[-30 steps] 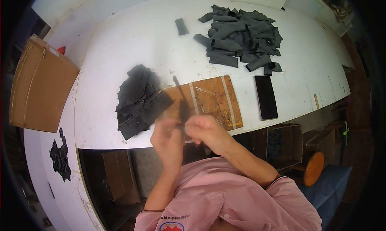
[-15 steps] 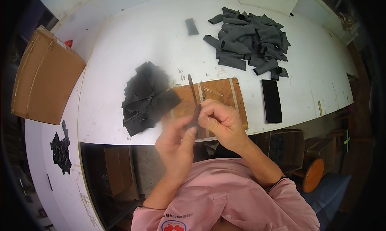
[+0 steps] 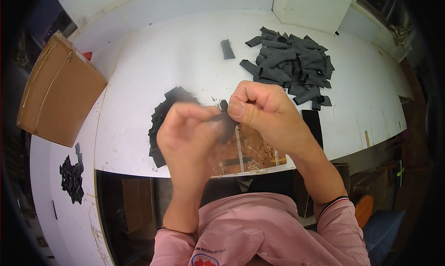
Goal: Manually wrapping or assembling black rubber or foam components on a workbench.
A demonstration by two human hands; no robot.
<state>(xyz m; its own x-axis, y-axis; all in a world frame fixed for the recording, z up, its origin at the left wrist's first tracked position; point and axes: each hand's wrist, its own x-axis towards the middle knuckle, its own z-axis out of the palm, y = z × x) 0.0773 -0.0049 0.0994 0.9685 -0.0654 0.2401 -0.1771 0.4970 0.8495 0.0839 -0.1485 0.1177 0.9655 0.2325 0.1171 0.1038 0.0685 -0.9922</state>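
Between my two hands is a small piece of black fabric [image 3: 227, 130], blurred and bunched. My left hand [image 3: 185, 129] is closed on its left side, thumb against fingers, and smeared a little by motion. My right hand [image 3: 266, 110] pinches its upper right edge between thumb and forefinger. A dark narrow tip [image 3: 224, 105] pokes up between the hands; fingers and fabric hide whatever lies below it. Under the hands lies a wooden board [image 3: 248, 152] with pale strips of tape. Partly behind my left hand sits a pile of flat black fabric pieces [image 3: 160, 117].
Black fabric tubes [image 3: 292, 62] are heaped at the far right, and a single tube [image 3: 227, 49] lies apart. A black phone [image 3: 312, 124] is partly behind my right wrist. A cardboard box [image 3: 65, 90] stands left, with black scraps [image 3: 72, 178] nearer me.
Both hands have risen away from me, over the board's far edge, still holding the fabric. The long dark pointed tool seen before now shows only a short tip. The view has tilted slightly.
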